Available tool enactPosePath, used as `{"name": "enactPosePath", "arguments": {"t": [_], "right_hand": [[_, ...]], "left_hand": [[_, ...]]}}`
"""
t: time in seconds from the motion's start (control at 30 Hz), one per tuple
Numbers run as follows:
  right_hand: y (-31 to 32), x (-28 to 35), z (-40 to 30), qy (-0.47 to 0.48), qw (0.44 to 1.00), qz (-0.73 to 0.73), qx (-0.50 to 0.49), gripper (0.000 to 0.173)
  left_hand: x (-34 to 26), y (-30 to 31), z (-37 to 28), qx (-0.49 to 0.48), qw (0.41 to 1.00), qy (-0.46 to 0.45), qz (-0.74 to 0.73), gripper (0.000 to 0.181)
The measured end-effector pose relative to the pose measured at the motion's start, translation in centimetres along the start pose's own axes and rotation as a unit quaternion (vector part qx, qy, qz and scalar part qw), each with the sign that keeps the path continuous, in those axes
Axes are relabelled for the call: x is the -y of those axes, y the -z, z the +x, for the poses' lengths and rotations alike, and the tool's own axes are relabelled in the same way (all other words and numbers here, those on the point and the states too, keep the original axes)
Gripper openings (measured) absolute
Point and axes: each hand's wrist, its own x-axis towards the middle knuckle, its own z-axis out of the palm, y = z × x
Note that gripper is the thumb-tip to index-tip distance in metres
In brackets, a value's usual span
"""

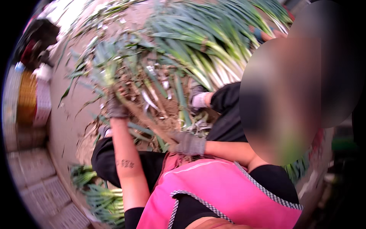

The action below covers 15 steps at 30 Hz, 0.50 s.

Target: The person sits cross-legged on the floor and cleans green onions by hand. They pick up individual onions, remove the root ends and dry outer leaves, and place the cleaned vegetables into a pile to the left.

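My left hand (117, 106), in a dirty grey glove, is closed around the leafy part of a leek (145, 121), whose soil-brown shaft slants down to the right. At its lower end my right hand (187, 143), gloved likewise, grips it close to my lap. Motion blur hides the fingertips and the root end. Green leaves (107, 67) fan out above my left hand. Beyond my hands, loose leeks (150, 98) and torn leaves lie on soil between my feet. A large row of leeks (223, 65) with white shafts spreads at the upper right.
Stacked cartons (53, 190) line the left side, near a yellow-brown box (27, 97). Leek bundles (105, 200) lie beside my left leg. Leaf scraps (100, 17) litter the ground ahead. Another person, partly blurred out, is close on my right; part of a limb (266, 35) shows by the leeks.
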Motion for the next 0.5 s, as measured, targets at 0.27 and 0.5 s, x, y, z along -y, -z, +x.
{"name": "enactPosePath", "arguments": {"t": [0.27,0.5], "right_hand": [[0.1,-3.8,0.1,-0.076,0.967,-0.242,0.002,0.043],[0.8,-5.2,-0.5,-0.078,0.973,-0.219,0.009,0.025]], "left_hand": [[0.2,7.2,1.7,-0.279,0.934,-0.083,0.206,0.045],[4.7,10.1,-0.7,-0.343,0.925,0.103,0.13,0.033]]}}
